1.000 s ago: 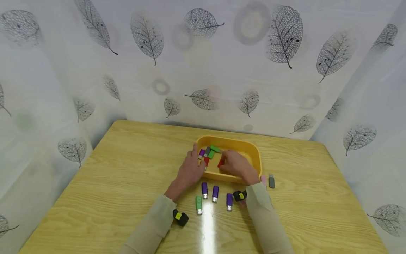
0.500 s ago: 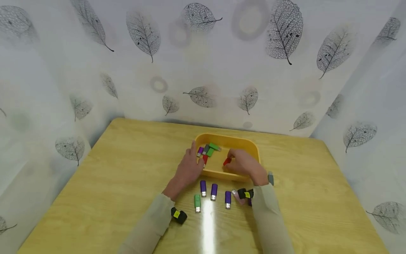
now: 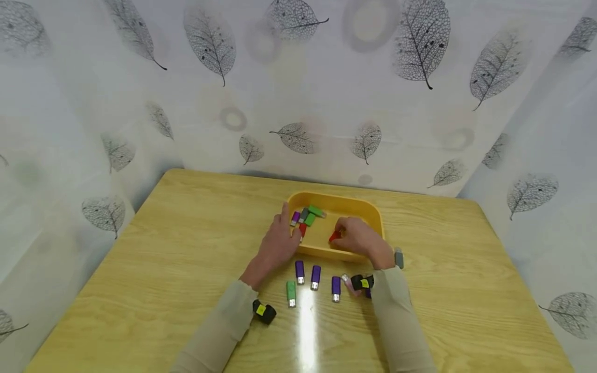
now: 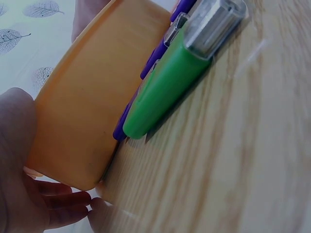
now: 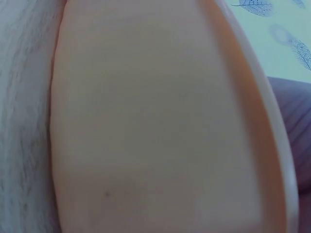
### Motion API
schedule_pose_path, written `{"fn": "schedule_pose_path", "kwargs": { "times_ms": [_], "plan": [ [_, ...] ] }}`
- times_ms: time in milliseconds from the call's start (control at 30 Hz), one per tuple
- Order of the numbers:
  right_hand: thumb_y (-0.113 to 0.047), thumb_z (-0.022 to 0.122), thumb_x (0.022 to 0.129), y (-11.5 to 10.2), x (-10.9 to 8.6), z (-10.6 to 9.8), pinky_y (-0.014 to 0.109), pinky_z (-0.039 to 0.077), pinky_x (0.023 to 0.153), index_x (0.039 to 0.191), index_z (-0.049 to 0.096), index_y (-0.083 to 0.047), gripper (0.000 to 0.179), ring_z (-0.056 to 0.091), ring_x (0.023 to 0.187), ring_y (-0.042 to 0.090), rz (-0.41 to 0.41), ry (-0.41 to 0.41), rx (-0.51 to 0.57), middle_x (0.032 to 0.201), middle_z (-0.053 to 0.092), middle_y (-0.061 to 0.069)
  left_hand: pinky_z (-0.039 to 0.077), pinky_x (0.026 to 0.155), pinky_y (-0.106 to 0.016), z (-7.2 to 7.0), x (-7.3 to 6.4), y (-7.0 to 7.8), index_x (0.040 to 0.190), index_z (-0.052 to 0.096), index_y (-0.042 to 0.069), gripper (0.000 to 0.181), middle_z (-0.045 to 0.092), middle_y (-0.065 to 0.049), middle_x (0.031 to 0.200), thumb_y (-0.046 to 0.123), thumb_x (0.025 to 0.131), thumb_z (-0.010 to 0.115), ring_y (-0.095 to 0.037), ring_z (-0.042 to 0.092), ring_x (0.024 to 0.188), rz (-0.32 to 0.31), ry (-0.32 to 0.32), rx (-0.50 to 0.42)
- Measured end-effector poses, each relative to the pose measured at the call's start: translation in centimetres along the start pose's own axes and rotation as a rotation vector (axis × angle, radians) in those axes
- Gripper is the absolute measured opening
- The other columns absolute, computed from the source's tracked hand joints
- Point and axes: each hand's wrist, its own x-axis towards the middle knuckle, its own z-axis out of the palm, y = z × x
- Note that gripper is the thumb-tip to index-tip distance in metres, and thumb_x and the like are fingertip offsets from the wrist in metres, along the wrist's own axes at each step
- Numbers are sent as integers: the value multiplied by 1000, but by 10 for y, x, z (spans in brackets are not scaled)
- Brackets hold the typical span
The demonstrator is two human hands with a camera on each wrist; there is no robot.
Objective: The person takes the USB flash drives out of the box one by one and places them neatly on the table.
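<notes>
A yellow plastic tray (image 3: pixel 322 252) stands on the table. My left hand (image 3: pixel 278 241) grips its left side, thumb over the rim and fingers along the outside wall. Inside the tray, my right hand (image 3: pixel 360 239) pinches a red USB stick (image 3: pixel 334 236) close above the bottom. Toward the tray's left end lie another red USB stick (image 3: pixel 302 229), two green ones, a grey one (image 3: pixel 303 214) and a purple one (image 3: pixel 296 217). The right wrist view is mostly filled by the tray's outer wall (image 5: pixel 146 121), which hides the fingers' work.
In front of the tray lie several purple USB sticks (image 3: pixel 315 277), a green one (image 3: pixel 291 293) and a pink one (image 3: pixel 350 283), partly behind the right wrist camera (image 3: pixel 362 282). A grey stick (image 3: pixel 398 257) lies right of the tray. A leaf-print curtain (image 3: pixel 298 93) hangs behind the table.
My right hand has moved a little to the right inside the tray with the red USB stick. My left hand stays on the tray's left side. The head view has shifted slightly.
</notes>
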Motion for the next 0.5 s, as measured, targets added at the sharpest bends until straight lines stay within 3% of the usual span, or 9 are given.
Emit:
{"fn": "schedule_pose_path", "kwargs": {
  "times_ms": [500],
  "plan": [
    [-21,76,87,-1,-2,3,31,51,72,102,67,-6,23,55,77,19,-20,2,38,90,66,3,50,94,-51,-2,-1,0,160,9,9,76,44,-25,141,28,98,48,-33,56,108,-22,-14,-2]
  ]
}}
